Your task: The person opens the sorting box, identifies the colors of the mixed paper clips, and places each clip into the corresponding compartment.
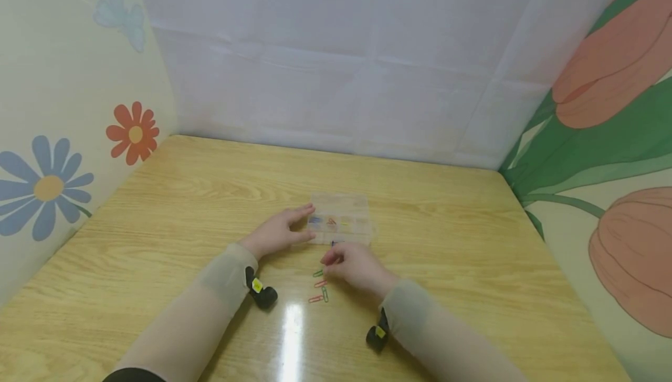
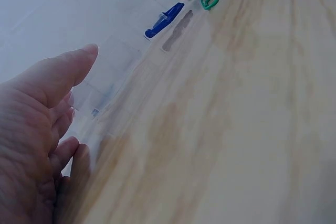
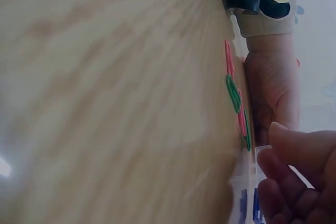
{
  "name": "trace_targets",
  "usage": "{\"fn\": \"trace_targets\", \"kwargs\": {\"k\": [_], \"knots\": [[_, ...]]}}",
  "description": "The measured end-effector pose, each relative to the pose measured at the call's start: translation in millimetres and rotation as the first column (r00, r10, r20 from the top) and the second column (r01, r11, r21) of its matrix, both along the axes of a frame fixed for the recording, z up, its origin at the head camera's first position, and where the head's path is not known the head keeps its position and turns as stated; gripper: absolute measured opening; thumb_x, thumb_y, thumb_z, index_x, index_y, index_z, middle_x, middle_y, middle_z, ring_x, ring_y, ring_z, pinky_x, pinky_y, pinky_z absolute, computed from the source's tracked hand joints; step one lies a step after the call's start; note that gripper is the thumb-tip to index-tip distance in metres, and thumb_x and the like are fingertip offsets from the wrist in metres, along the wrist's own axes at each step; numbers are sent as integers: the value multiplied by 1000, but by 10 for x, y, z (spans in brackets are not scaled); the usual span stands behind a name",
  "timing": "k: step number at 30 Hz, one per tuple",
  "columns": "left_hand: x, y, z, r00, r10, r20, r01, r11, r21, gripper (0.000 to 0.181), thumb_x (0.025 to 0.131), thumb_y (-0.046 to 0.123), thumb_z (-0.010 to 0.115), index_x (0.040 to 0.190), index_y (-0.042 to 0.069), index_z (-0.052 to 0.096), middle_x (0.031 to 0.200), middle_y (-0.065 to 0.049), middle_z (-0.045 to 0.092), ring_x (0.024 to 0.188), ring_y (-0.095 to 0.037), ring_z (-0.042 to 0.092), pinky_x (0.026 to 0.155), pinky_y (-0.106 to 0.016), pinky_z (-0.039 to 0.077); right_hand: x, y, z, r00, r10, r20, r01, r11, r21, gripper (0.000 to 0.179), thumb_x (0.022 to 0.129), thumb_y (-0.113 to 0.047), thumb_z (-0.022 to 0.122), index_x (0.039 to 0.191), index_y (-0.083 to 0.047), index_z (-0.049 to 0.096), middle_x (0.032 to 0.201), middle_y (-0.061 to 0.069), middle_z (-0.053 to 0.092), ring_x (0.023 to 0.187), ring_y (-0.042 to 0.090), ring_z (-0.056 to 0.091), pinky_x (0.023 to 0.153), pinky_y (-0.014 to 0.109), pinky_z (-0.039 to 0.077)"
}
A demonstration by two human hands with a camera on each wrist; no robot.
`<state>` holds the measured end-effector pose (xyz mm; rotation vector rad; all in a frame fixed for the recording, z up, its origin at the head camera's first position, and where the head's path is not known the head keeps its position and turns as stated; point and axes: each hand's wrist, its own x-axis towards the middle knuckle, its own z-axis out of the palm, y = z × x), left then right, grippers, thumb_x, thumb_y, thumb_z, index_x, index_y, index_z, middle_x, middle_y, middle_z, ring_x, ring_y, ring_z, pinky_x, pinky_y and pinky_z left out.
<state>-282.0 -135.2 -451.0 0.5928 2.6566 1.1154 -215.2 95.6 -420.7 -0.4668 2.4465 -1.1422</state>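
Box on worktop, R of L hand & just beyond R hand. Small bits in its compartments. Loose paper clips on worktop, L of R hand, nearer wearer vs box. Sheet well beyond both hands.

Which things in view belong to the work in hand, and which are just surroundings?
In the work:
left hand
right hand
clear divided box
coloured pieces inside the box
four loose paper clips, two green, two red

Surroundings:
wooden table
white backdrop
flower pictures
wrist cameras
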Motion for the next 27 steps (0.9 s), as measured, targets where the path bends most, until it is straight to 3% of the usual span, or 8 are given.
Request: {"fn": "trace_targets", "kwargs": {"k": [9, 27], "knots": [[17, 14, 19, 1000, 1, 5, -1, 1000, 1, 78, 86, 56, 64, 151, 25, 34, 157, 0, 25, 143, -32, 23, 114, -56, 18, -38, -71, -43, 993, 66, -102, -58, 994, 88, 8, 84, -17, 74, 91, -19, 72, 86, -12, 61, 82, 8, 57, 81, 30, 49], [31, 15, 13, 1000, 6, 7, -6, 1000, 2, 77, 87, 54, 64, 151, 24, 34, 157, 3, 24, 143, -30, 22, 115, -54, 18, -52, -149, -73, 991, 65, -114, -45, 985, 167, 4, 83, -13, 74, 82, -15, 70, 78, -9, 59, 74, 9, 53, 70, 26, 47]]}}
